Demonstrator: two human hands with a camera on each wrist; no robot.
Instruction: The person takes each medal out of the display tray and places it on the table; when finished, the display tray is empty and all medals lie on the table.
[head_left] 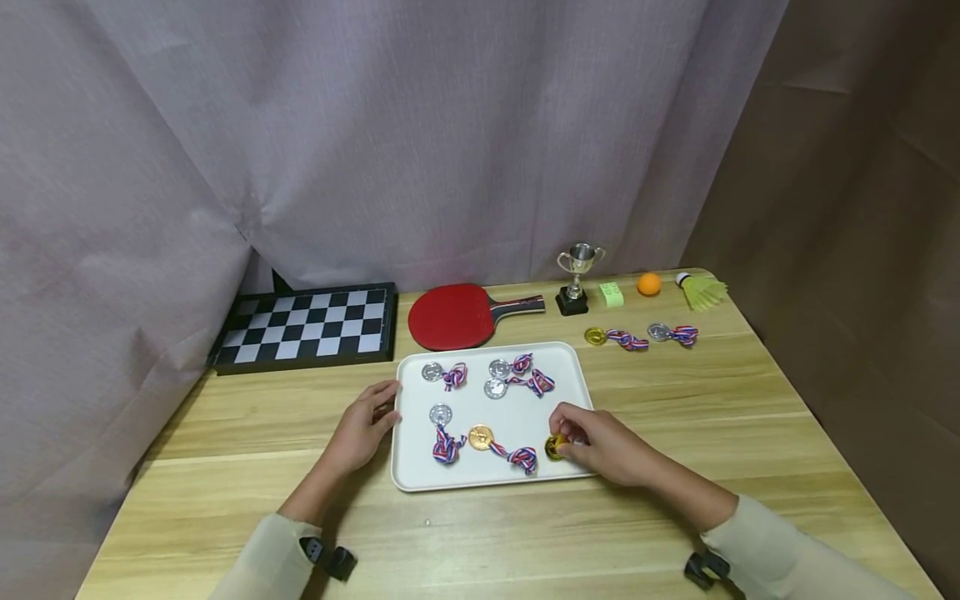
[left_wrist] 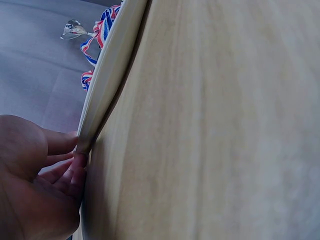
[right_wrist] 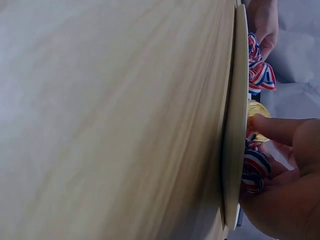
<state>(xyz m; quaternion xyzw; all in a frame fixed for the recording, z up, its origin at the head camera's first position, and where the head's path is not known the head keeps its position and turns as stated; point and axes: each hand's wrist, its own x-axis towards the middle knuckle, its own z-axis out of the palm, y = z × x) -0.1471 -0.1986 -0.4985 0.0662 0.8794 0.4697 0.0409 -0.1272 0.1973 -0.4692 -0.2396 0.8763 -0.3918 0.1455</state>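
Wooden counter (head_left: 487, 542) carries a white tray (head_left: 517, 421). Left hand (head_left: 360, 431): fingers relaxed, slightly apart, touching the tray's left rim. Right hand (head_left: 606, 443): fingers nearly closed, pinching a gold medal (head_left: 552, 450) at the tray's near right corner. Five other medals (head_left: 441, 414) lie on the tray.

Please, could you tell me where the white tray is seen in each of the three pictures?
Head: the white tray lies below the middle of the picture.
Left wrist: the white tray shows edge-on, slanting down from the top, left of centre.
Right wrist: the white tray is a narrow, nearly upright strip, right of centre.
Shared landmark: the left hand, visible in all three.
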